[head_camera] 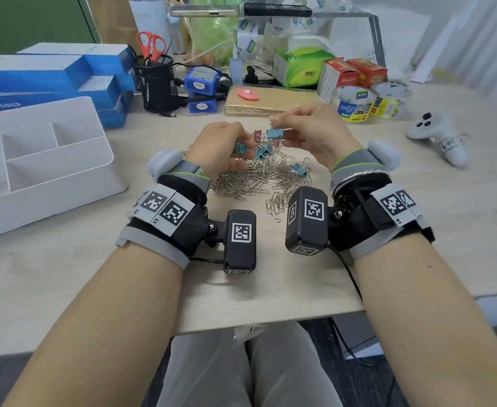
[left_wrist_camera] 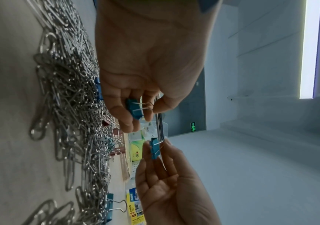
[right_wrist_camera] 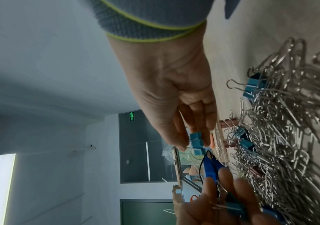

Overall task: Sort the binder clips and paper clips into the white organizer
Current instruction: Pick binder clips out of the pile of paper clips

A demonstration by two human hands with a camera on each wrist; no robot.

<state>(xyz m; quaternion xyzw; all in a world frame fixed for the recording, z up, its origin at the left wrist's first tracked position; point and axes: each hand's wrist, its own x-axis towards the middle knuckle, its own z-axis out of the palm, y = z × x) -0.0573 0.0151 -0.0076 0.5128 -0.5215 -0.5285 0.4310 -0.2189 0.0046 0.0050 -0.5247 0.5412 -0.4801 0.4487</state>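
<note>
Over a pile of silver paper clips my left hand holds a teal binder clip in its curled fingers. My right hand pinches another teal binder clip by its wire handle, just right of the left hand. In the left wrist view the left hand's clip sits between thumb and fingers, with the right hand's clip below it. The right wrist view shows that pinched clip. More teal clips and a dark pink one lie in the pile. The white organizer stands at the left.
Behind the pile lie a stack of brown card and a black mesh pen cup with scissors. Blue boxes stand behind the organizer. Tape rolls and a white controller are at the right.
</note>
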